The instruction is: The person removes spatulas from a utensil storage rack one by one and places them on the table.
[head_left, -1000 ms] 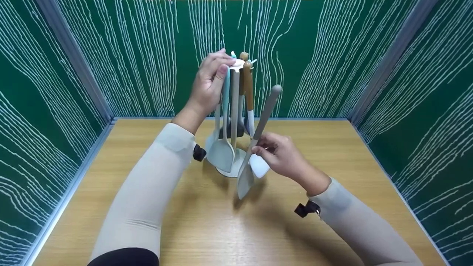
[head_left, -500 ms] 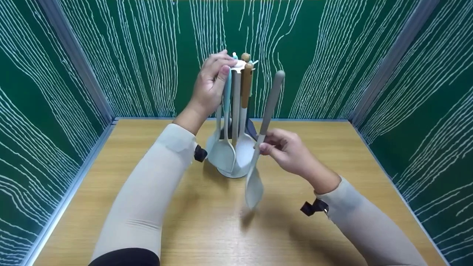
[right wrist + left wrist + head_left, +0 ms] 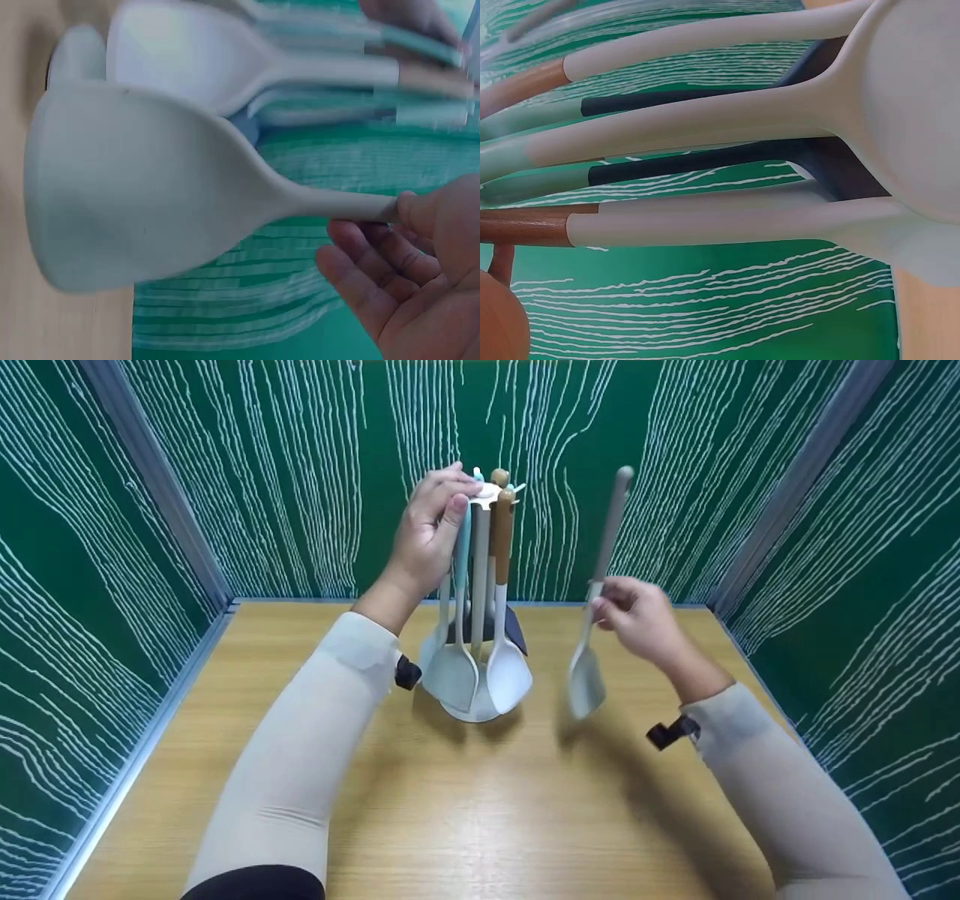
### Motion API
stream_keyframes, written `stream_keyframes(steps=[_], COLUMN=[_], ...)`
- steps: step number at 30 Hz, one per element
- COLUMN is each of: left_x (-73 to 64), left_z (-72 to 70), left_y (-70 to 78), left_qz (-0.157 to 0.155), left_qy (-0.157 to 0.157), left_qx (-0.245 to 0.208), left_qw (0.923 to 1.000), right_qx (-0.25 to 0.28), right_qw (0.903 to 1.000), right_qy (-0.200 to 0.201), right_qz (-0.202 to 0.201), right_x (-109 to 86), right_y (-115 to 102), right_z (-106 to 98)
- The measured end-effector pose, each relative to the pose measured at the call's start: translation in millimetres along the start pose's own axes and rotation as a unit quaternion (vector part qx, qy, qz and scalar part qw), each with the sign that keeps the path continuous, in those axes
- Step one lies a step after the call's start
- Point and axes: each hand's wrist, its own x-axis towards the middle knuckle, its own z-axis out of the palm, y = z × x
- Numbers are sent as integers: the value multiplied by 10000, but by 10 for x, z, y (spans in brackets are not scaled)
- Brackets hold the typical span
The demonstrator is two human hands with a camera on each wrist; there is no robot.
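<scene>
My right hand [image 3: 641,619] pinches a grey spatula [image 3: 587,682] by its neck, between thumb and fingers. The spatula hangs upright above the table, handle up, to the right of a utensil rack [image 3: 480,585]. Its broad blade [image 3: 142,187] fills much of the right wrist view. My left hand [image 3: 429,529] grips the top of the rack, fingers over the white disc and thumb beside a turquoise handle [image 3: 462,547]. From the rack hang a pale turner [image 3: 451,675], a white turner [image 3: 510,675] with a wooden handle, and dark-headed utensils [image 3: 847,169] partly hidden behind.
The rack's round base [image 3: 472,715] stands on the wooden table [image 3: 480,817], towards the back. Green panels [image 3: 300,457] with white lines enclose the table at the back and both sides. Small black cameras [image 3: 407,672] sit on both wrists.
My right hand has carried the grey spatula away from the rack, to the right and then upward. The hanging utensils have swung or turned a little. My left hand stays on the rack's top.
</scene>
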Motion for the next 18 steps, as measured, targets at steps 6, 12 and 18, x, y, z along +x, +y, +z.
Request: stream_keyframes(steps=[6,12,18], left_x=[-4,-4,-9], left_z=[-9,-16,-2], left_y=[-9,-2,0], left_qz=[36,103,109], left_qy=[-6,2,2], left_qx=[117,135,137], left_qw=[9999,9999,9998], right_qx=[-645,-1215,-1467], right_qw=[9947,9828,9656], right_qy=[117,-59,-332], right_qz=[787,1393,2120], right_x=[248,376,410], right_y=[318,666,1021], right_z=[-332,-643,-866])
